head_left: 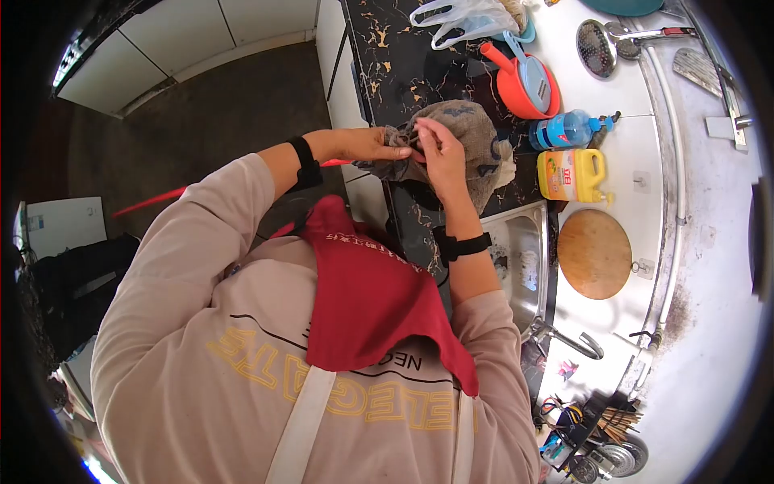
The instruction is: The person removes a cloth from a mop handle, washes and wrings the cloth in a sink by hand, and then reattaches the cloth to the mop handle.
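Observation:
A grey-brown cloth bag with dark markings lies on the black counter, its gathered neck pointing to the left. My left hand is closed on the bunched neck, thumb stretched along it. My right hand comes in from the right side and pinches the cloth at the same gather, fingertips close to my left thumb. Whether a string lies between the fingers is too small to tell. Something pale shows at the bag's far edge, partly hidden.
A red ladle-shaped scoop with a light blue one stands behind the bag, near a white plastic bag. A blue bottle, a yellow jug and a round cutting board line the wall. The steel sink is to the right.

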`<move>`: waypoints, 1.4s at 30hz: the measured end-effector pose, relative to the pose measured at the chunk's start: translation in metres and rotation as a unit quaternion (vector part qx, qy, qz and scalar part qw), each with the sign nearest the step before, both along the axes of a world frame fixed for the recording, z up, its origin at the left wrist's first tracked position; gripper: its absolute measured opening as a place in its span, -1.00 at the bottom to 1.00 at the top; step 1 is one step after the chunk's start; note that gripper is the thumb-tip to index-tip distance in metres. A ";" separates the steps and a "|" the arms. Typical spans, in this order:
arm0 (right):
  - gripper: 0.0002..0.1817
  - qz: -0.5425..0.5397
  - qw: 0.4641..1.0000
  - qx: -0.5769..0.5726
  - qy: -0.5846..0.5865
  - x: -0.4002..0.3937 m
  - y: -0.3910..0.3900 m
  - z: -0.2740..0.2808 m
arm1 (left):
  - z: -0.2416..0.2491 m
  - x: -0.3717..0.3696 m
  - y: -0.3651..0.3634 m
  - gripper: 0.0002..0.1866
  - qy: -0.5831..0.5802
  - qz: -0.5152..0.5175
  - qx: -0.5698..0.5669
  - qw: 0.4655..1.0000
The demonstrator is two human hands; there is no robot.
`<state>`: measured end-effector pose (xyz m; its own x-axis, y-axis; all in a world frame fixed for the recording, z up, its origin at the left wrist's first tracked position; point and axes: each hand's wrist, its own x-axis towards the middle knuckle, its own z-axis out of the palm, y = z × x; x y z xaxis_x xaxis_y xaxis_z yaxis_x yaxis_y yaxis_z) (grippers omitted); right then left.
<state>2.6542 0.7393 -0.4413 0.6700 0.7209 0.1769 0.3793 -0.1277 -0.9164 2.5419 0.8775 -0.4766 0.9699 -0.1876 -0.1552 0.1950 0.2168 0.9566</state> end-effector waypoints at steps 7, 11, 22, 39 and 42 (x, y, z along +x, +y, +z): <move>-0.71 0.121 0.873 -0.404 -0.246 -0.006 0.009 0.045 | -0.016 -0.002 -0.010 -0.62 -0.060 0.007 0.071 0.996; -0.79 0.113 0.844 -0.406 -0.333 -0.001 0.010 0.017 | -0.014 -0.005 -0.011 -0.72 -0.171 0.014 0.184 0.968; -0.73 0.067 0.909 -0.331 -0.243 0.004 0.007 0.022 | -0.002 -0.043 -0.040 -0.79 -0.208 0.247 0.266 0.908; -0.90 0.127 0.935 -0.176 -0.282 -0.058 -0.021 -0.002 | -0.039 -0.008 0.005 -0.79 0.212 0.258 -0.433 0.837; -0.90 0.127 0.903 -0.180 -0.368 -0.059 -0.027 -0.015 | -0.035 -0.011 0.001 -0.76 0.174 0.205 -0.401 0.876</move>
